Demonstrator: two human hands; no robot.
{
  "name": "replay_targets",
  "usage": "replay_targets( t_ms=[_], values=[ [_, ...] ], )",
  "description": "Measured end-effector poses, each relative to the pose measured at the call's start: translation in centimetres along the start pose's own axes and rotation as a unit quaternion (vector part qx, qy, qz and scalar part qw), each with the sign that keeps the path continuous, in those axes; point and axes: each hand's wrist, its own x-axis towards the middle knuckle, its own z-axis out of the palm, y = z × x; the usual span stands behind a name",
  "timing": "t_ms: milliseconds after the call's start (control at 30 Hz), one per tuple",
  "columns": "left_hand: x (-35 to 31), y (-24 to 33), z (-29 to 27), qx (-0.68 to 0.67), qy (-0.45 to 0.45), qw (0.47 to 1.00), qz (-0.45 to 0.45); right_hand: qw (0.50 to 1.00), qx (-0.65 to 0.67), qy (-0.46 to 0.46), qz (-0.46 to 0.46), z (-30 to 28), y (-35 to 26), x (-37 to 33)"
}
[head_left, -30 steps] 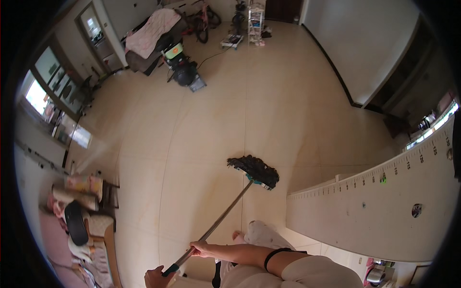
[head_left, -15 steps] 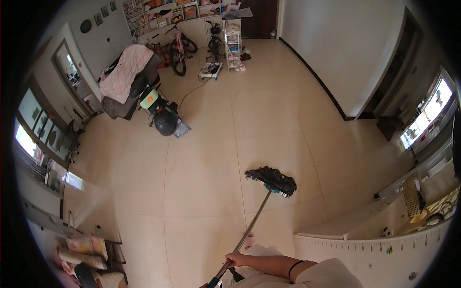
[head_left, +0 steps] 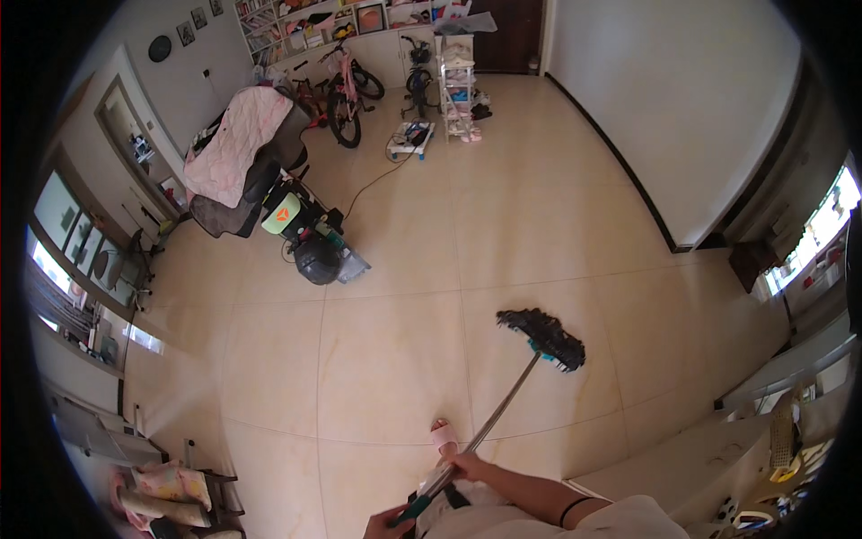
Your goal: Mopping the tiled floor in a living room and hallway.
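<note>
A flat mop with a dark shaggy head (head_left: 544,336) lies on the tiled floor, right of centre. Its metal pole slants down toward me and ends in a green grip. My right hand (head_left: 467,466) is closed round the pole just above the grip section. Lower down, at the bottom edge, my left hand (head_left: 387,522) wraps the green end; part of it is cut off. A pink slipper (head_left: 444,437) on my foot shows beside the pole.
An electric scooter (head_left: 310,234) with a pink quilted cover stands at left, its black helmet toward me. Bicycles (head_left: 345,112), a wheeled white stand (head_left: 411,141) with a cable, and a shoe rack (head_left: 457,90) are farther back. A white cabinet (head_left: 655,463) borders the right.
The mop head has shifted right in the picture, and the scooter looks nearer. My left hand has come into view on the grip. My slippered foot shows more fully.
</note>
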Motion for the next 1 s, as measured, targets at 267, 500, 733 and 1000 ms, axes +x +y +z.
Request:
replay_targets(
  t_ms=[267, 500, 733, 1000],
  values=[
    [16.0, 8.3, -0.6, 0.060, -0.062, 0.995, -0.051, 0.996, 0.066, -0.041, -0.036, -4.3, -15.7, 2.1],
    [27.9, 12.8, 2.9, 0.239, -0.098, 0.962, 0.087, 0.993, 0.112, -0.011, -0.039, -9.0, -26.6, 3.4],
    [36.5, 25.1, 7.1, 0.183, -0.143, 0.973, -0.005, 0.984, 0.143, -0.037, -0.101, -14.1, -36.7, 8.1],
    [44.5, 35.7, 11.0, 0.114, -0.106, 0.986, -0.061, 0.978, 0.197, -0.063, -0.036, -19.8, -46.9, 12.0]
  ],
)
